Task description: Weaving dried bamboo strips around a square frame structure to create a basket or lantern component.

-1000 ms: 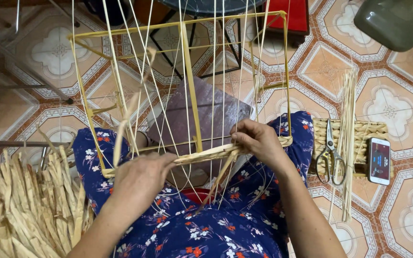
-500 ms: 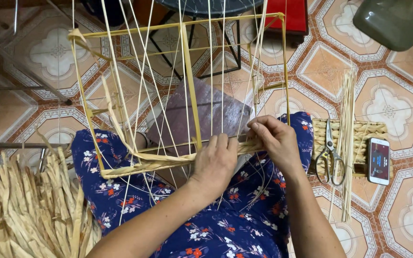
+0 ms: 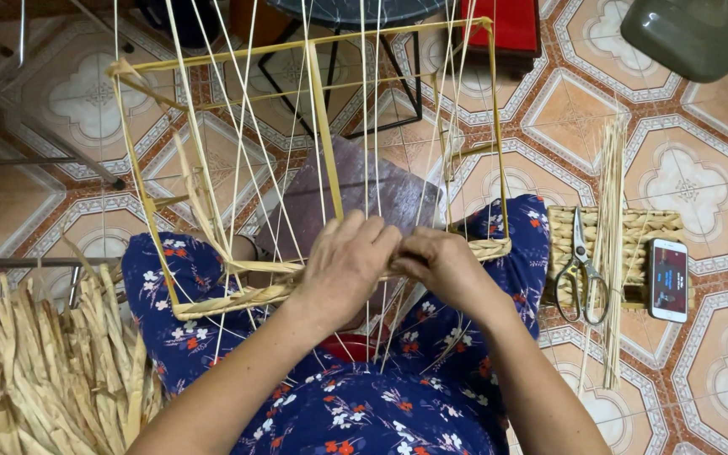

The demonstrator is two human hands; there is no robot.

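Note:
A square basket frame (image 3: 313, 52) of pale strips rests on my lap, with several thin upright strands running through it. Along its near edge runs a woven band of straw (image 3: 238, 299). My left hand (image 3: 343, 270) lies on that band near the middle, fingers curled over the weave. My right hand (image 3: 448, 270) sits right beside it, touching it, pinching the straw at the same spot. Both hands grip the woven band; the fingertips are partly hidden behind each other.
A heap of dried straw strips (image 3: 40, 379) lies at the lower left. At the right, scissors (image 3: 580, 270) rest on a small woven mat (image 3: 629, 227), next to a phone (image 3: 668, 280) and a bundle of thin sticks (image 3: 610, 244). A metal stool frame (image 3: 364, 76) stands beyond.
My left hand has slid right along the woven band, from the frame's left part to the middle, and now touches my right hand. The right hand shifted slightly left.

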